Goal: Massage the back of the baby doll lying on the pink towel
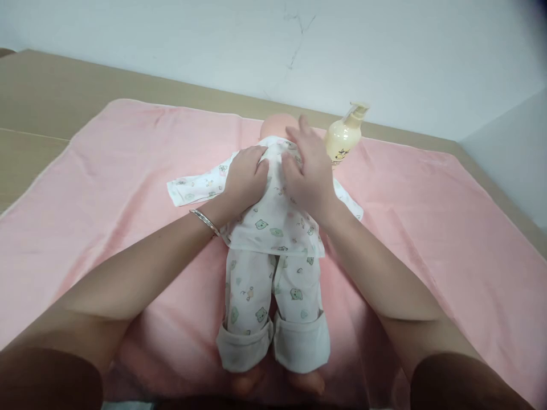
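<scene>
A baby doll [277,123] lies on a pink blanket, its round head at the far end and its feet toward me. It wears a white patterned shirt [273,225] and matching pants [250,290] with the cuffs turned up. My left hand [248,176] rests over the shirt's left upper side, palm down, thumb apart from the fingers. Near the doll's head and right shoulder is my right hand [310,171], its fingers spread and slightly blurred; whether it presses on the shirt I cannot tell. The doll's face is out of sight.
A pale yellow pump bottle [344,136] stands just beyond my right hand, beside the doll's head. The creased pink blanket [405,228] covers most of the wooden table [51,80]. Behind the table rises a white wall [192,51] with cracks.
</scene>
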The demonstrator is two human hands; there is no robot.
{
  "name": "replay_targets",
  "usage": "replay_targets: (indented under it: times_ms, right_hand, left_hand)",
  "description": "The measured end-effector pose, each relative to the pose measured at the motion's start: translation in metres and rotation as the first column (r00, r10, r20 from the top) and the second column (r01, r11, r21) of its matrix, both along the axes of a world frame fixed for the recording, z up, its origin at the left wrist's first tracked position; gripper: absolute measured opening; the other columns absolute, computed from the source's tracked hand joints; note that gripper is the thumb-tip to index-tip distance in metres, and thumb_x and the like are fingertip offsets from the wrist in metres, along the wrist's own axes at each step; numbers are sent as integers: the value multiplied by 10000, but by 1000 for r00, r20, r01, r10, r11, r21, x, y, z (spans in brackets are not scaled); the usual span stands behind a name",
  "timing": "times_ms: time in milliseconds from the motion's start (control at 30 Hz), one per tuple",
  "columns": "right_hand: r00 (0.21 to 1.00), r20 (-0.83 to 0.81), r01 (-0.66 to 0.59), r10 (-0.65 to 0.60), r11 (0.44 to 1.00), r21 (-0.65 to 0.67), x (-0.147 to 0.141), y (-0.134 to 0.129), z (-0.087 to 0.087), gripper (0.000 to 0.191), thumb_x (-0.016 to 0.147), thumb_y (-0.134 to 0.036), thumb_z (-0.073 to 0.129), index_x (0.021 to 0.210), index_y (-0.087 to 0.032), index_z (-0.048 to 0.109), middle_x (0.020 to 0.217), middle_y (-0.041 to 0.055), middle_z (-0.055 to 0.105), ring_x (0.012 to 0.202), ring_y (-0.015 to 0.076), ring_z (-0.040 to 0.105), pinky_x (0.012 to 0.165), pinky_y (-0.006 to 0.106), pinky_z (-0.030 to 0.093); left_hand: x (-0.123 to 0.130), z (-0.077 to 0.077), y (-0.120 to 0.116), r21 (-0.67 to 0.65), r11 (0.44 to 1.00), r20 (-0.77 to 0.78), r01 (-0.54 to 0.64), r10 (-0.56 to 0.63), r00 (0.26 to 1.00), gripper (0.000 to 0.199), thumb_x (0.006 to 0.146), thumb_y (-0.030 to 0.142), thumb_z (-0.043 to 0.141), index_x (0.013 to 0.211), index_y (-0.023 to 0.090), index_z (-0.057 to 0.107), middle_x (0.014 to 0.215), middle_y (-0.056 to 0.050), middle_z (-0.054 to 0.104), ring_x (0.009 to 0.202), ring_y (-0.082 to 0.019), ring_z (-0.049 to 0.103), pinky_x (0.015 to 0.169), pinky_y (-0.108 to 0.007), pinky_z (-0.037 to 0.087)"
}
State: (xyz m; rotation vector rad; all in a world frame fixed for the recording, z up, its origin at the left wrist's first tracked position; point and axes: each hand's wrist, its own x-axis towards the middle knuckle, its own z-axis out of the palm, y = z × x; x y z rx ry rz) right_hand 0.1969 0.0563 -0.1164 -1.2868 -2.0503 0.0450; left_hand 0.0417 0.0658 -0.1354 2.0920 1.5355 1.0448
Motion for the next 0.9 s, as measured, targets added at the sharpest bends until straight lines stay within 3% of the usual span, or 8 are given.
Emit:
replay_targets:
  times_ms: [167,300,467,667,800,900]
  right_hand:
    - [999,38,22,-16,984,-176,-5,-4,3,456,935,-191,441,1361,-141,598,1544,159,491,1493,314,415,1253,605,353]
    - [998,-39,49,-53,993,-107,-4,-7,8,545,926,-181,429,1461,-118,514,1601,145,420,1547,273,329,1280,550,341]
    - [996,76,63,-54,991,-120,-12,-10,-6,458,927,-174,416,1355,-160,579,1602,151,409,1537,353,319,1247,677,308]
    - [998,19,64,-63,997,-38,-7,-12,-3,582,928,-228,487,1507,-241,432,1671,100,276,1591,366,159,1262,693,265]
    - [996,65,69,-62,990,-120,-10,-6,-10,501,922,-194,412,1404,-183,545,1608,147,397,1542,375,293,1233,745,258]
    - [997,61,60,-51,987,-152,-12,-3,-15,502,924,-207,414,1402,-163,558,1571,163,452,1509,347,368,1245,710,281]
  left_hand:
    - [1,-1,0,-16,999,-5,-29,29,1000,501,939,254,326,1324,134,623,1411,-122,644,1331,-255,566,1228,-447,414]
    - [1,-2,0,-24,999,-10,-34,34,999,481,940,265,335,1304,158,630,1387,-105,659,1316,-246,575,1221,-433,426]
    - [0,-1,0,5,1000,-7,-26,26,1000,462,940,266,327,1262,157,640,1344,-112,676,1281,-245,588,1206,-442,435]
    - [0,-1,-1,-8,999,3,-36,36,999,457,924,266,341,1242,180,658,1326,-105,690,1271,-256,597,1192,-453,451]
    - [1,-2,0,9,1000,9,-25,25,1000,453,922,267,341,1228,172,661,1344,-110,685,1265,-256,600,1201,-471,448]
    - [1,0,-1,-12,999,7,-39,39,999,488,918,281,334,1274,151,642,1391,-117,663,1310,-257,584,1227,-472,434]
